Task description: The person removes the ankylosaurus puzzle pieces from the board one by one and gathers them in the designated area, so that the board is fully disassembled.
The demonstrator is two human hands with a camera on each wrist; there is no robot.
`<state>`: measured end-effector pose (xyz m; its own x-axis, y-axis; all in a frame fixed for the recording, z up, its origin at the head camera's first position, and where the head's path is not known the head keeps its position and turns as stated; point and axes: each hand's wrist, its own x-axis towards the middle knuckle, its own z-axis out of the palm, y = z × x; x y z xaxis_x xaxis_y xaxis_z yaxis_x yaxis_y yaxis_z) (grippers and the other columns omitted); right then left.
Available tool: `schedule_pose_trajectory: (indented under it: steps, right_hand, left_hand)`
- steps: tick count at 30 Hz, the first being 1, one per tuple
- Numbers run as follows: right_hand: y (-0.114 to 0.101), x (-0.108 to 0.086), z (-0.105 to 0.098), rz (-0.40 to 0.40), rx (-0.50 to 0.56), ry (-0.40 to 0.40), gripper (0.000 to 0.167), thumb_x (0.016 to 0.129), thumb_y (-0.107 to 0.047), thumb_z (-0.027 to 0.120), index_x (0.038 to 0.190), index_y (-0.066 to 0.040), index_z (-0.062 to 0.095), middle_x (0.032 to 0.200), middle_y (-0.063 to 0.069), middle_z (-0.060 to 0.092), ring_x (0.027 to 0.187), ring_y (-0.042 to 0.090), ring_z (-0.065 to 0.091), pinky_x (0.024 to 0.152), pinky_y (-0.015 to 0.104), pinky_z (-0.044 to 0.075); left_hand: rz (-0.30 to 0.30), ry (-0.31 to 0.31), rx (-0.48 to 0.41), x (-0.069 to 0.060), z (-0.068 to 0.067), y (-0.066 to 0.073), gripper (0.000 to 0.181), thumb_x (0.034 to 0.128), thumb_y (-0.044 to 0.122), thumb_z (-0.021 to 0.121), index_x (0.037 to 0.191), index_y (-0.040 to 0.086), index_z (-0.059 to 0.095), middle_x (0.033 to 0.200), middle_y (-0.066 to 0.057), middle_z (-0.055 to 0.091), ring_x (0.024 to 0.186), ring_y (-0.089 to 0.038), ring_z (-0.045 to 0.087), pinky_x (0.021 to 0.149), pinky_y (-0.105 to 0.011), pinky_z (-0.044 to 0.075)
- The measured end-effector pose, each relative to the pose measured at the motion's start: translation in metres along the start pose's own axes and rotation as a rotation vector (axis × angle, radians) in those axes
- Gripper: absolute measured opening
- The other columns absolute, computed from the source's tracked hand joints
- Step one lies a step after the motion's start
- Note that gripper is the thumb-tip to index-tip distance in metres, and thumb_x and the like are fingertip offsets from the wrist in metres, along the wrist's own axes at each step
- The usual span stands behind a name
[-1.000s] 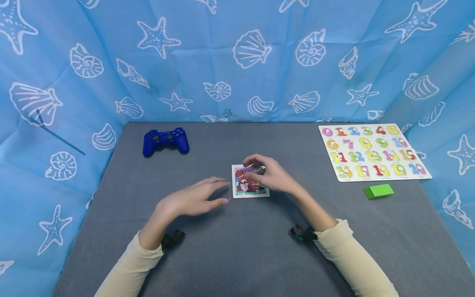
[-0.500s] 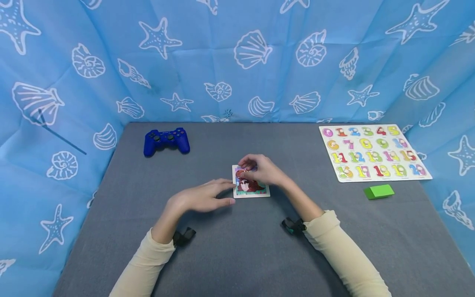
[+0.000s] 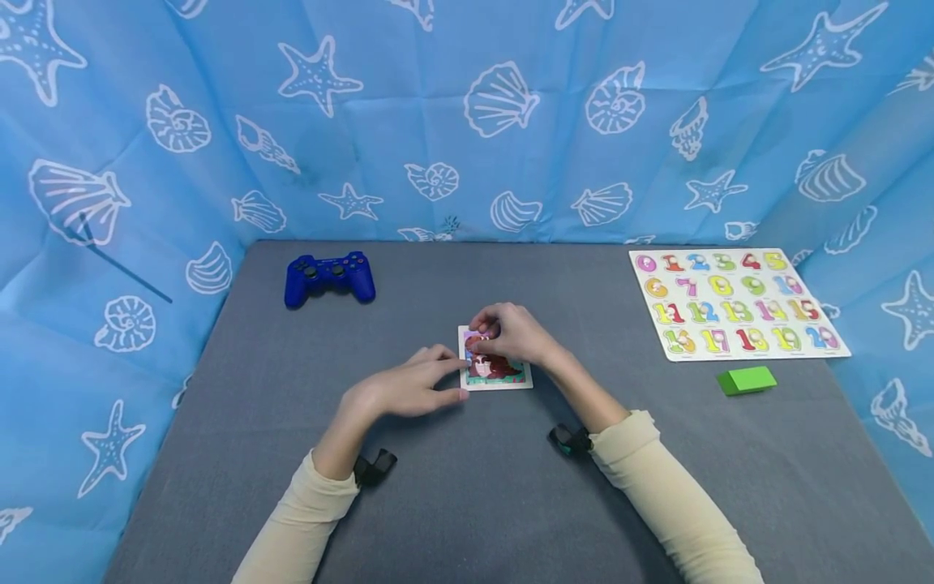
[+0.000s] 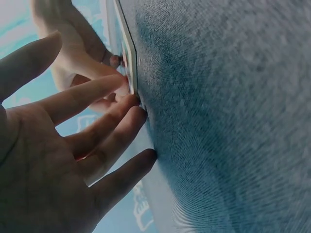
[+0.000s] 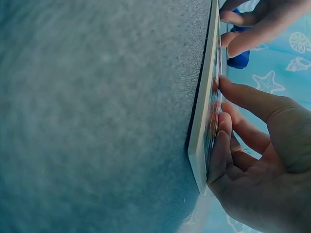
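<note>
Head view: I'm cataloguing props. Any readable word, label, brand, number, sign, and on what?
"0 1 2 3 4 5": number board, top row.
"6 7 8 9 10": second row.
"11 12 13 14 15": third row.
"16 17 18 19 20": bottom row.
Too small: number captions; any markings on blue controller.

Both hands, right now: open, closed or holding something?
Left hand: open, fingers extended at the picture board's edge.
Right hand: fingers bent over the picture board; whether they pinch anything cannot be told.
</note>
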<state>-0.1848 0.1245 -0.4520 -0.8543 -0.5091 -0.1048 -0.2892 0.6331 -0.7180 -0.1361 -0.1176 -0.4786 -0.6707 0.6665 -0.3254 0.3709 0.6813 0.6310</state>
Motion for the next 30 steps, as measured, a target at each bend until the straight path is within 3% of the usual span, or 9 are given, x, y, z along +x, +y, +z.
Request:
schedule_pose_trajectory:
  steps: [13,18,20,22,30]
  right_hand:
    - [-0.003,-0.002,-0.002,-0.007,-0.123,0.034,0.028,0.092,-0.025,0.089,0.108,-0.004,0.078,0.098,0.009,0.075,0.086,0.017,0.066,0.08,0.031,0.054]
    - [-0.006,-0.005,-0.002,-0.008,-0.167,0.047,0.03,0.092,-0.03,0.089,0.105,-0.005,0.078,0.096,0.008,0.076,0.083,0.016,0.066,0.078,0.032,0.054]
    - [-0.006,-0.005,-0.002,-0.006,-0.179,0.052,0.03,0.092,-0.031,0.089,0.104,-0.005,0.078,0.095,0.008,0.076,0.081,0.015,0.065,0.076,0.031,0.054]
    - [-0.006,-0.004,-0.002,0.0,-0.18,0.053,0.03,0.092,-0.031,0.089,0.103,-0.006,0.078,0.094,0.007,0.076,0.08,0.015,0.065,0.075,0.03,0.053]
    - [-0.006,-0.001,-0.004,0.012,-0.143,-0.006,0.03,0.095,-0.028,0.086,0.107,-0.004,0.074,0.098,0.009,0.075,0.083,0.015,0.064,0.076,0.029,0.052]
  left_hand:
    - [-0.018,-0.007,0.01,-0.009,-0.004,0.017,0.068,0.1093,0.06,0.054,0.166,0.024,0.046,0.16,-0.011,0.044,0.136,-0.029,0.044,0.108,-0.053,0.048]
    - [-0.065,-0.027,-0.017,-0.019,-0.014,0.041,0.065,0.1106,0.052,0.057,0.167,0.021,0.045,0.161,-0.013,0.043,0.137,-0.029,0.043,0.112,-0.055,0.046]
    - [-0.06,-0.026,-0.016,-0.02,-0.013,0.042,0.065,0.1109,0.051,0.056,0.167,0.02,0.045,0.161,-0.013,0.042,0.137,-0.029,0.042,0.112,-0.053,0.045]
    - [-0.057,-0.026,-0.014,-0.02,-0.012,0.041,0.066,0.1108,0.052,0.056,0.167,0.02,0.044,0.161,-0.013,0.042,0.136,-0.028,0.042,0.111,-0.053,0.045]
    - [-0.03,0.009,0.018,-0.006,0.005,0.013,0.07,0.108,0.061,0.056,0.168,0.027,0.042,0.161,-0.009,0.041,0.131,-0.027,0.044,0.103,-0.05,0.047]
